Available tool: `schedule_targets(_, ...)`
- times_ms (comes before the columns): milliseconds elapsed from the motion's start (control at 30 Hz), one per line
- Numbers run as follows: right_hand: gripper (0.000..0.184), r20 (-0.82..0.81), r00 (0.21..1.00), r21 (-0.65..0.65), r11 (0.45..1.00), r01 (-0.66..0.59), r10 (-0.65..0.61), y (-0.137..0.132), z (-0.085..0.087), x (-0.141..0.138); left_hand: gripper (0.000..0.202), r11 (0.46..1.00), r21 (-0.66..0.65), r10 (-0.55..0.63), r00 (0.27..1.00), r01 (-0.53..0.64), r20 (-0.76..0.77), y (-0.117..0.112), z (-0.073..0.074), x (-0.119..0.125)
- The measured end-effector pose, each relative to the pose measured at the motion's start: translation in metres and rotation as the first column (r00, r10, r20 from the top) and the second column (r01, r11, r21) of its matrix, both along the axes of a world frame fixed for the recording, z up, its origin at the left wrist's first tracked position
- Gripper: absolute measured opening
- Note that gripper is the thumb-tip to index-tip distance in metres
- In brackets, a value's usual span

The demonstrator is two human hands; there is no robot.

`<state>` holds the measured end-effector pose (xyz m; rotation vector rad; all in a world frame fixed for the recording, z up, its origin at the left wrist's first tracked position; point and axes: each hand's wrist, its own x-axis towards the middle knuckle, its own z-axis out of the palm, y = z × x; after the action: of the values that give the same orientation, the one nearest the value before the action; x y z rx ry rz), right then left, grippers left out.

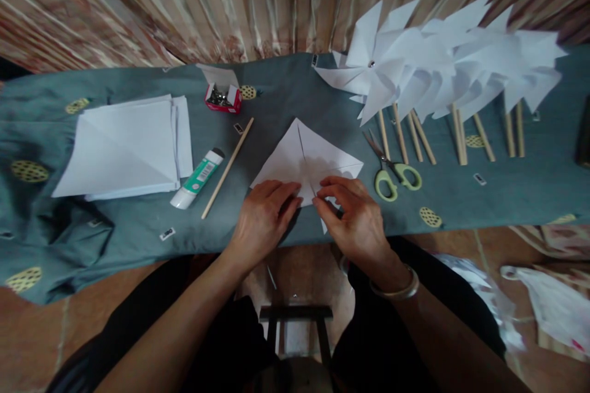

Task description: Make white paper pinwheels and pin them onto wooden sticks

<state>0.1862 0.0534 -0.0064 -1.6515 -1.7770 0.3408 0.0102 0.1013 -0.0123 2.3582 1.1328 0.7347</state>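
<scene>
A white paper square [308, 158] with cut diagonals lies on the grey-green cloth [286, 92] in front of me. My left hand [263, 219] rests palm down on its near left corner, fingers together and flat. My right hand [354, 219] pinches a cut flap of the same paper near its centre. A silver bangle sits on my right wrist. A wooden stick [227, 167] and a green-and-white glue tube [196, 179] lie just left of the paper. Green-handled scissors [391, 171] lie to its right.
A stack of white paper sheets [129, 146] sits at the left. A small red box of pins [223, 98] stands behind the stick. Several finished white pinwheels on sticks [437, 70] lie at the back right. A plastic bag [553, 304] lies on the floor, right.
</scene>
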Motion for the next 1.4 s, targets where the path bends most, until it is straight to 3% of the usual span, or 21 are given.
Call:
schedule_targets(767,0.013,0.110,0.992,0.041,0.997,-0.061,0.056,-0.0026,-0.0020,-0.0004,0.026,0.999,0.007,-0.052,0.999,0.052,-0.017,0.0032,-0.0012,0.0019)
schedule_targets(1400,0.018,0.132,0.988,-0.004,0.997,-0.079,0.079,-0.0025,-0.0017,-0.0010,0.024,0.999,-0.009,-0.053,0.997,0.052,-0.058,0.0039,-0.0004,0.0047)
